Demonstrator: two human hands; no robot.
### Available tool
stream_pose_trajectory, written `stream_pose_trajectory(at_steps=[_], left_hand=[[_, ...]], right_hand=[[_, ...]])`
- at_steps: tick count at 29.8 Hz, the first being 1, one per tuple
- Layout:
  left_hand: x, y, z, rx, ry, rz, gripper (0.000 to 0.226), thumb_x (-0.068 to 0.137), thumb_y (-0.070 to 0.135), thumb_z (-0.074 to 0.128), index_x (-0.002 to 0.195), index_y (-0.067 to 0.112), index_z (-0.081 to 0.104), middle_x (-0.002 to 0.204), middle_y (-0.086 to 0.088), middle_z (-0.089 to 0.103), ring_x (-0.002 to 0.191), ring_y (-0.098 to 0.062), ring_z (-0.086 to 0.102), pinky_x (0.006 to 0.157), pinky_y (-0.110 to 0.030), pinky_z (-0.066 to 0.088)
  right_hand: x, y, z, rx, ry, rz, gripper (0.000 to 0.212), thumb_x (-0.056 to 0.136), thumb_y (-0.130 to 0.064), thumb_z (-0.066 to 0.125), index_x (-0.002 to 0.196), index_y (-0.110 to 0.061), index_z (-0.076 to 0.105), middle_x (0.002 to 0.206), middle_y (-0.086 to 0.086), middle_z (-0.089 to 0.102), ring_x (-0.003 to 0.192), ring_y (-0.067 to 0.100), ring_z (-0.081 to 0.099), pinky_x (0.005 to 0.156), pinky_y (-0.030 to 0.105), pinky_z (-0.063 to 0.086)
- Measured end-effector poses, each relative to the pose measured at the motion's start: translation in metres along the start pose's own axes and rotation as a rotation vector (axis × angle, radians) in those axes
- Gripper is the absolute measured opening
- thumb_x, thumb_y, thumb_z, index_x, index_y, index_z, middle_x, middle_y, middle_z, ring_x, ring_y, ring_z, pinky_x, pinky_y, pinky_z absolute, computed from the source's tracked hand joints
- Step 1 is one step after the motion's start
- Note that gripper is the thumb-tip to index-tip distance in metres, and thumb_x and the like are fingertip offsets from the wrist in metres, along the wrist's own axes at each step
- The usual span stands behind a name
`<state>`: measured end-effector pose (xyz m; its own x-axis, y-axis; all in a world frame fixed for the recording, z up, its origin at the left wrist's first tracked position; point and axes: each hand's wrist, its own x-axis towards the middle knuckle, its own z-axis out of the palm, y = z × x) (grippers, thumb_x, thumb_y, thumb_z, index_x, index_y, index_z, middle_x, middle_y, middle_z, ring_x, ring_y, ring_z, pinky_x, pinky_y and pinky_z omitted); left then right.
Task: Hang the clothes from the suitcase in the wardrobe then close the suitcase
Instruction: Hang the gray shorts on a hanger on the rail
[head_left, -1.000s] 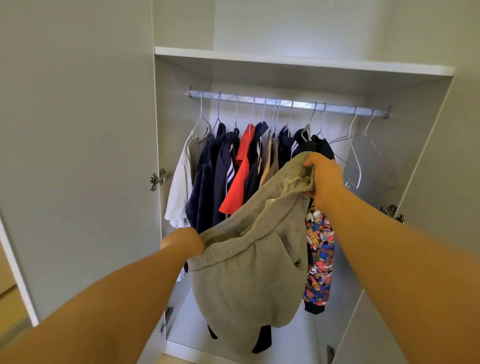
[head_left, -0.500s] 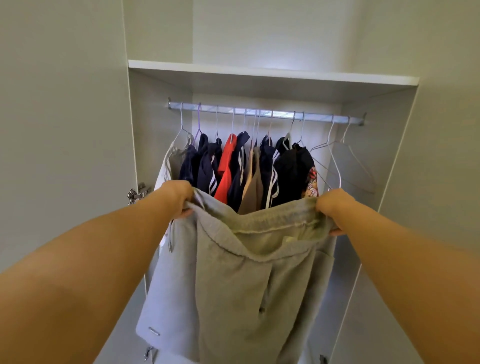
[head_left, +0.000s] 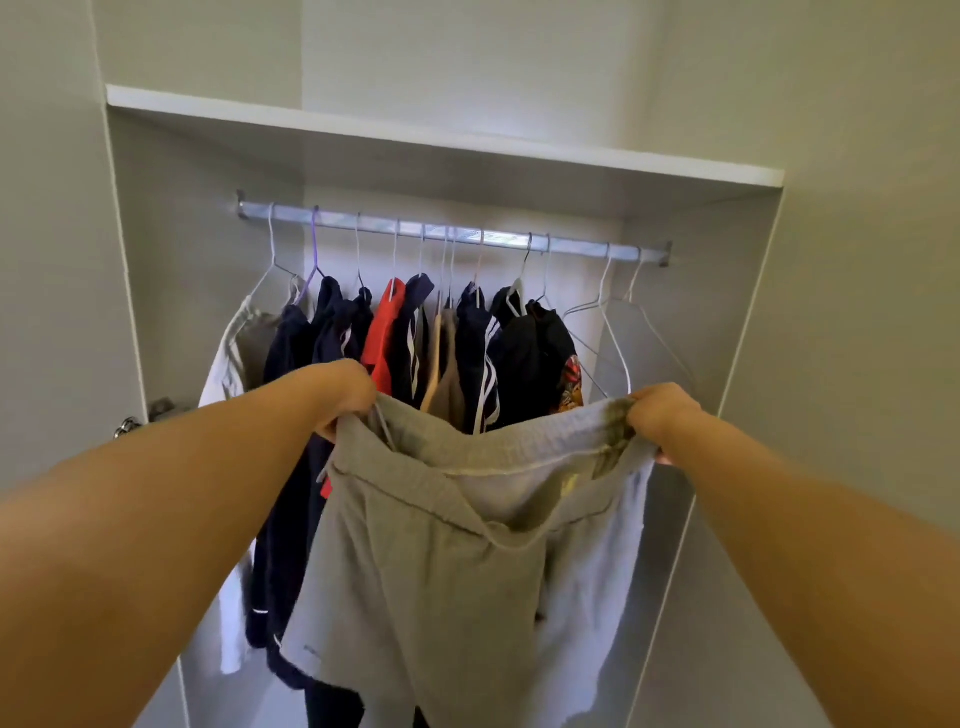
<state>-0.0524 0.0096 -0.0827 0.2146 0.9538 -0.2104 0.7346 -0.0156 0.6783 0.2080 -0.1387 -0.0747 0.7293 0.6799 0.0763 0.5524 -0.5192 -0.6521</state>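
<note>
A pair of grey shorts (head_left: 441, 561) hangs stretched between my two hands in front of the open wardrobe. My left hand (head_left: 345, 392) grips the left end of the waistband. At the right end, my right hand (head_left: 657, 413) grips the same waistband. Behind them the metal rail (head_left: 457, 236) carries several hung clothes (head_left: 415, 343) in navy, red, beige, black and white. Two bare wire hangers (head_left: 613, 332) hang at the rail's right end, just above my right hand. The suitcase is out of view.
A white shelf (head_left: 441, 137) runs above the rail. The wardrobe's left door (head_left: 47, 260) stands open, with a metal hinge (head_left: 130, 423) by my left forearm. The right side panel (head_left: 737, 364) is close to my right hand.
The bunched shorts have been spread out by the waistband: my left hand rose to the left end and my right hand moved right. The view has shifted slightly closer to the rail.
</note>
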Motion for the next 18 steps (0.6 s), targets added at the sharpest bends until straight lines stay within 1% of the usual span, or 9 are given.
stream_pose_trajectory(at_steps=[2,6,8,9,12,13,15,16,18], left_hand=[[0.005,0.012,0.000,-0.165,-0.174,0.002,0.043,0.081,-0.014,0.029,0.112,0.000,0.055,0.104,-0.021,0.054,0.094,-0.036,0.055,0.079,-0.048,0.052],[0.029,0.030,0.001,-0.387,-0.377,-0.075,0.058,0.063,-0.008,0.041,0.118,0.004,0.056,0.119,-0.020,0.055,0.100,-0.036,0.056,0.085,-0.046,0.051],[0.037,0.042,0.003,-0.391,-0.447,-0.039,0.033,0.075,-0.004,0.049,0.103,0.008,0.061,0.094,-0.009,0.060,0.074,-0.019,0.054,0.063,-0.027,0.051],[0.043,0.050,0.006,-0.345,-0.451,-0.030,0.019,0.083,0.000,0.053,0.093,0.013,0.063,0.079,-0.002,0.056,0.061,-0.010,0.043,0.051,-0.017,0.040],[0.056,0.061,0.020,-0.085,-0.299,-0.011,0.008,0.089,0.008,0.057,0.089,0.012,0.063,0.068,0.000,0.044,0.055,-0.009,0.031,0.044,-0.017,0.027],[0.061,0.062,0.027,0.118,-0.221,0.051,0.012,0.090,0.009,0.054,0.097,0.007,0.063,0.071,-0.004,0.045,0.059,-0.013,0.037,0.046,-0.021,0.034],[0.069,0.062,0.041,0.536,-0.065,0.184,0.031,0.093,0.008,0.045,0.120,-0.002,0.056,0.089,-0.010,0.057,0.082,-0.024,0.054,0.072,-0.031,0.050],[0.068,0.058,0.045,0.662,-0.020,0.220,0.035,0.093,0.007,0.043,0.125,-0.003,0.052,0.106,-0.012,0.059,0.099,-0.029,0.057,0.088,-0.034,0.048],[0.072,0.052,0.055,0.843,0.016,0.235,0.039,0.091,0.006,0.042,0.130,0.002,0.048,0.130,-0.013,0.051,0.118,-0.032,0.051,0.100,-0.040,0.043]], right_hand=[[0.016,-0.003,-0.003,-0.045,0.014,-0.018,0.035,0.095,-0.001,0.036,0.124,0.002,0.056,0.112,0.021,0.055,0.106,0.037,0.054,0.098,0.043,0.046],[0.038,-0.014,-0.008,-0.106,0.031,-0.052,0.038,0.095,0.000,0.033,0.126,-0.001,0.055,0.117,0.020,0.054,0.094,0.031,0.047,0.091,0.038,0.045],[0.050,-0.016,-0.007,-0.052,0.052,-0.044,0.036,0.096,-0.003,0.035,0.126,-0.002,0.056,0.120,0.021,0.055,0.099,0.033,0.049,0.093,0.038,0.046],[0.055,-0.015,-0.007,-0.002,0.066,-0.042,0.036,0.096,-0.004,0.036,0.125,-0.002,0.057,0.123,0.021,0.055,0.100,0.034,0.050,0.095,0.040,0.046],[0.062,-0.014,-0.003,0.163,0.071,-0.068,0.038,0.093,-0.002,0.040,0.125,-0.008,0.059,0.115,0.016,0.059,0.103,0.033,0.053,0.092,0.038,0.046],[0.064,-0.015,-0.004,0.197,0.074,-0.096,0.038,0.092,-0.001,0.040,0.124,-0.008,0.060,0.108,0.013,0.059,0.098,0.031,0.053,0.087,0.037,0.046],[0.066,-0.020,-0.008,0.258,0.114,-0.151,0.035,0.092,0.000,0.039,0.116,-0.007,0.064,0.102,0.014,0.060,0.095,0.030,0.053,0.086,0.039,0.047],[0.064,-0.024,-0.011,0.290,0.134,-0.184,0.034,0.092,0.000,0.039,0.113,-0.007,0.066,0.105,0.016,0.062,0.097,0.033,0.055,0.090,0.041,0.049],[0.064,-0.030,-0.017,0.324,0.166,-0.242,0.034,0.092,0.001,0.039,0.108,-0.008,0.067,0.110,0.019,0.064,0.102,0.036,0.057,0.095,0.046,0.048]])
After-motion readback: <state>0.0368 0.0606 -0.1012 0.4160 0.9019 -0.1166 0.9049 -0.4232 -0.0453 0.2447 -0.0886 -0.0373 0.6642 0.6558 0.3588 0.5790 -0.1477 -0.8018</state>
